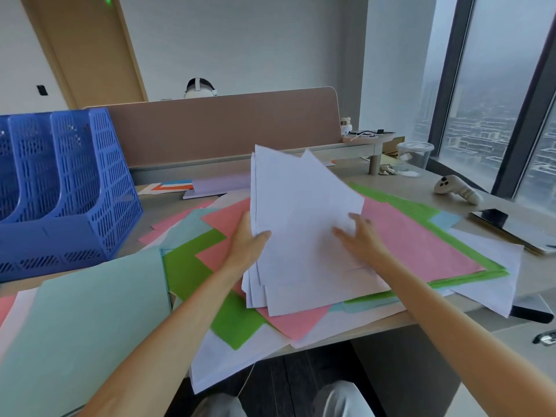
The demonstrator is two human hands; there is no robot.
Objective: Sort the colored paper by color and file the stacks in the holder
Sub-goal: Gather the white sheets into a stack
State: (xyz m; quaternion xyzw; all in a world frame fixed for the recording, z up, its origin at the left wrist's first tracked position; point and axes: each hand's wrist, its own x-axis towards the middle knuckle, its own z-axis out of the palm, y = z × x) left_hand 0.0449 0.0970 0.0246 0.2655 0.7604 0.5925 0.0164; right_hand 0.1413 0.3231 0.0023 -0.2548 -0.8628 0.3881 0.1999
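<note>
The white stack (pixel 301 224) is pinched by the left hand (pixel 246 242) and steadied by the spread right hand (pixel 362 236), seemingly for squaring.

An office high in a tower: a blue mesh file holder (pixel 75 188) stands on the desk (pixel 391 179) left of the left hand (pixel 246 245). A desk partition (pixel 225 130) runs beyond it, and tall windows (pixel 496 100) right of the right hand (pixel 361 239) overlook city buildings.

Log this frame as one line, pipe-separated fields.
step: sorting | left hand: grips white stack, tilted up | right hand: flat on stack | blue holder: no paper visible
</note>
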